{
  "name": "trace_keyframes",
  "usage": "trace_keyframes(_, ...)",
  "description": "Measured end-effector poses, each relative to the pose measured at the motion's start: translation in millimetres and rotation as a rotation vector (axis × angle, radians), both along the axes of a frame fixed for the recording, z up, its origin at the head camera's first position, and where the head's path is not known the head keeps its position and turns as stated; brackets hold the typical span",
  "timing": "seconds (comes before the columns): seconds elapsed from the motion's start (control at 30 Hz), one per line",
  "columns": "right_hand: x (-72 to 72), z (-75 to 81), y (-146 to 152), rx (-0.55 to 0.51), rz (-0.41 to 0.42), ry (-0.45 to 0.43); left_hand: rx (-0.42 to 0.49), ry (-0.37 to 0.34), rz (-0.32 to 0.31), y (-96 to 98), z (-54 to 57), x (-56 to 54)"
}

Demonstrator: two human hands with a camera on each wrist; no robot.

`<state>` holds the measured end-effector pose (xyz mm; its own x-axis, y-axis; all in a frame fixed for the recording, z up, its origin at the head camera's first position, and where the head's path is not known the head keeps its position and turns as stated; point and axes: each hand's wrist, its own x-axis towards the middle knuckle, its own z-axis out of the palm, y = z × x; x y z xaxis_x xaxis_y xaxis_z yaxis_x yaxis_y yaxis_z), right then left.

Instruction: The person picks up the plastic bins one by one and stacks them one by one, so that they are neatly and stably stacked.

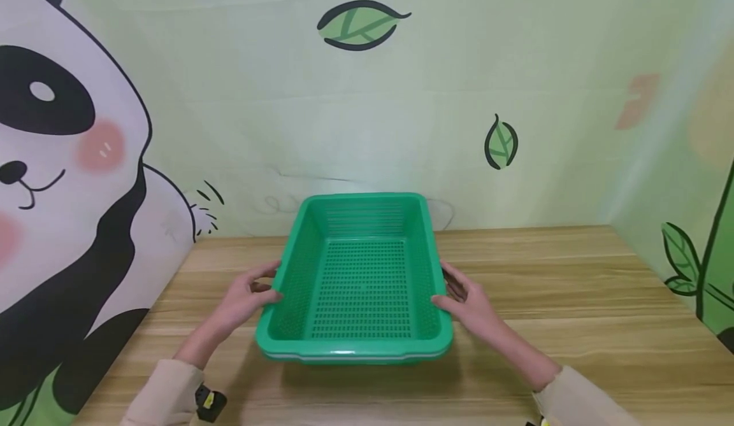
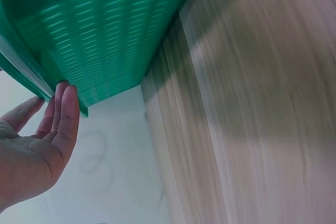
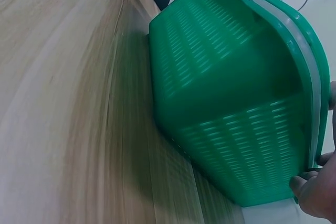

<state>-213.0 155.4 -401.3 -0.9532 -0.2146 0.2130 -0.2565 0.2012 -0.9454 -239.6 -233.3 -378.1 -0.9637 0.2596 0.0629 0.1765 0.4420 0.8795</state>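
Observation:
A green plastic basket [image 1: 364, 289] with a slotted floor and slotted walls is at the middle of the wooden table, short side toward me. My left hand [image 1: 252, 293] grips its left rim, thumb on top and fingers underneath. On the opposite side my right hand [image 1: 467, 302] holds the right rim in the same way. In the left wrist view, fingertips [image 2: 67, 95] press under the rim. The right wrist view catches only part of the right hand [image 3: 320, 187] at the rim. A pale band [image 3: 294, 30] runs between two green rims, as if containers were nested. Nothing lies inside the basket.
The wood-grain table [image 1: 545, 286] extends on both sides of the basket. Behind it rises a pale green backdrop [image 1: 258, 95] printed with leaves, and a large panda [image 1: 63, 177] is printed at the left. The basket's far end stands close to the backdrop.

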Motion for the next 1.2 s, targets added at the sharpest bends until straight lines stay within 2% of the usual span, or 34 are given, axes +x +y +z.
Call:
trace_keyframes(0.53, 2.1, 1.7, 20.4, 0.046, -0.011, 0.02, 0.019, 0.004, -0.024, 20.6, -1.9, 1.2)
trace_keyframes(1.2, 8.3, 3.7, 44.9, 0.092, -0.05, 0.02, 0.094, -0.041, -0.027, 49.3, -4.9, 3.9)
